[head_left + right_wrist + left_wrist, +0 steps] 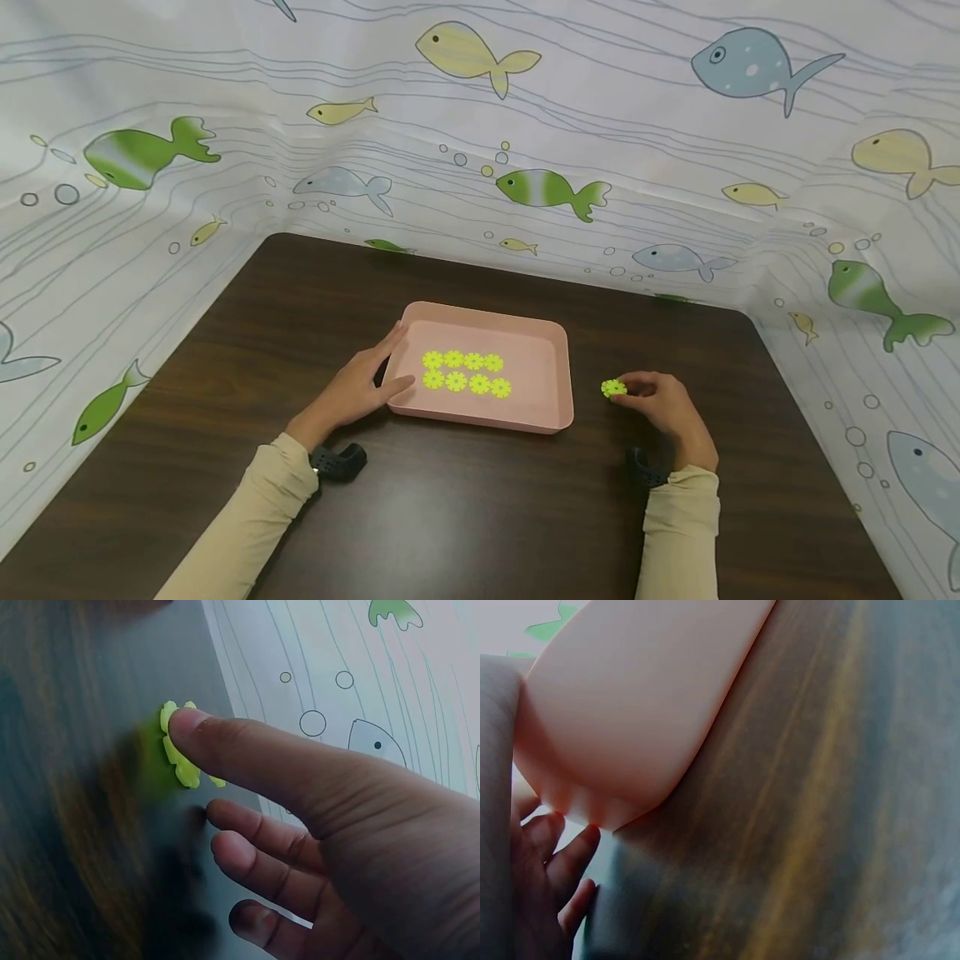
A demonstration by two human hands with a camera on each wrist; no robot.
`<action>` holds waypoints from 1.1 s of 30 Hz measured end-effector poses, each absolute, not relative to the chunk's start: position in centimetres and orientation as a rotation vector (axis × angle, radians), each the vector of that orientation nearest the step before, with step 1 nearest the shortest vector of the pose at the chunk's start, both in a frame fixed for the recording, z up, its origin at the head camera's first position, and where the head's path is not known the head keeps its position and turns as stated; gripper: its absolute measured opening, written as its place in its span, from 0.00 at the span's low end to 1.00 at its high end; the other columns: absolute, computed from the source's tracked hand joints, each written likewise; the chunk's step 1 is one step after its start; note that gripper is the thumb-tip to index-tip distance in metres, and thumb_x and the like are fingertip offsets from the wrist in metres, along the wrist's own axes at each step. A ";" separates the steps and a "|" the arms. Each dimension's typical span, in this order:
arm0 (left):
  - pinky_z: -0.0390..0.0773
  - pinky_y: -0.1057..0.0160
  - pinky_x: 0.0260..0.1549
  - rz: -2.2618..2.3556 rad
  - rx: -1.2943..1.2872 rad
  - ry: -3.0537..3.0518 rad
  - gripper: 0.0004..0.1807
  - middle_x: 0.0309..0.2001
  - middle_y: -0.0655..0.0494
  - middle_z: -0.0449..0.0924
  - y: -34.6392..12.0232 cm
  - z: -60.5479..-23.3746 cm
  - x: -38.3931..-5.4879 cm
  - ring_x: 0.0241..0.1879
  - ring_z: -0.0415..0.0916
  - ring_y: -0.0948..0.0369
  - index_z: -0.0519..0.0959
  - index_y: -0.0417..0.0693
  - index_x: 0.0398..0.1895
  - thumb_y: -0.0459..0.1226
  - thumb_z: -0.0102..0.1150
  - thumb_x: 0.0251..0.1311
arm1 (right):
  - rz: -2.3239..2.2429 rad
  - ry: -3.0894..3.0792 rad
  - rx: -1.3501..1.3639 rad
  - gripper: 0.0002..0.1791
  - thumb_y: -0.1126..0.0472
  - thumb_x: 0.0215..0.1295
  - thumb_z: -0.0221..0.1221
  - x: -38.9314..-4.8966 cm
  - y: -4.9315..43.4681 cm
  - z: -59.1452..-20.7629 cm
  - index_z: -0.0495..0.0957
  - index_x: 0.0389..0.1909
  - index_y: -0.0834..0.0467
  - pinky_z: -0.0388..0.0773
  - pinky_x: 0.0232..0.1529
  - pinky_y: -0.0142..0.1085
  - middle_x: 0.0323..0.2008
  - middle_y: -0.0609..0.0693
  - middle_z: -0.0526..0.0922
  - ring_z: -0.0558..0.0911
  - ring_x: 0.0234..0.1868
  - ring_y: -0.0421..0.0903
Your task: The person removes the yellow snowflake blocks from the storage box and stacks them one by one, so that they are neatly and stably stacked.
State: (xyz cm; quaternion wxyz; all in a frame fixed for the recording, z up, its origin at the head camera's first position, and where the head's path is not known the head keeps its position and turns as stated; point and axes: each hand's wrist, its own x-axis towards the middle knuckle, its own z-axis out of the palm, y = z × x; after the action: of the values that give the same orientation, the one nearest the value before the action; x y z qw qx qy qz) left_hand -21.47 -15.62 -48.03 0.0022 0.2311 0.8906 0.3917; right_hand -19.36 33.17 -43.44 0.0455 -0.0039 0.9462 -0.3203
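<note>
A shallow pink tray (pixel 534 358) sits on the dark table, with two rows of yellow-green flower-shaped pieces (pixel 456 382) lying inside it. My left hand (pixel 351 387) holds the tray by its left side, thumb over the rim and fingers along the outer wall. From the left wrist view, the fingertips (pixel 589 834) meet the tray's outer wall (pixel 637 697). To the right of the tray, my right hand (pixel 667 404) pinches a yellow-green flower-shaped piece (pixel 612 389) between thumb and forefinger. Close up, the thumb covers part of that piece (pixel 187 774), and the other fingers bend loosely below.
The brown wood-grain table (pixel 480 508) runs back to a white curtain (pixel 420 125) printed with fish, which encloses it at the back and both sides. Dark wrist straps (pixel 341 461) show at both cuffs.
</note>
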 end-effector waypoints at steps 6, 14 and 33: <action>0.53 0.24 0.67 1.227 0.731 2.791 0.47 0.84 0.46 0.43 -15.6 -48.0 -21.5 0.77 0.53 0.36 0.47 0.52 0.85 0.51 0.59 0.72 | -1.002 2.890 -0.060 0.24 0.54 0.65 0.72 -19.5 33.2 -43.9 0.84 0.55 0.65 0.78 0.39 0.40 0.50 0.63 0.82 0.80 0.40 0.52; 0.53 0.26 0.69 1.237 0.729 2.778 0.47 0.84 0.49 0.42 -15.6 -47.9 -21.7 0.78 0.52 0.39 0.46 0.53 0.85 0.50 0.60 0.72 | -0.981 2.879 -0.058 0.23 0.55 0.66 0.71 -19.6 33.2 -44.1 0.85 0.55 0.65 0.78 0.40 0.41 0.51 0.63 0.79 0.79 0.42 0.53; 0.55 0.28 0.69 1.269 0.772 2.763 0.47 0.84 0.47 0.42 -15.7 -48.0 -21.7 0.78 0.52 0.39 0.46 0.50 0.85 0.48 0.60 0.72 | -0.950 2.881 -0.077 0.23 0.56 0.66 0.71 -19.8 33.4 -44.1 0.84 0.56 0.66 0.78 0.41 0.41 0.51 0.64 0.81 0.79 0.42 0.54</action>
State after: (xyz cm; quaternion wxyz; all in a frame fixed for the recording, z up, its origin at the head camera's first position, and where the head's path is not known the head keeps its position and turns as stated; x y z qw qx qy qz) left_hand -21.66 -15.70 -48.03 0.0023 0.2460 0.8808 0.4046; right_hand -19.81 33.35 -44.06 0.0536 -0.0252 0.9481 -0.3125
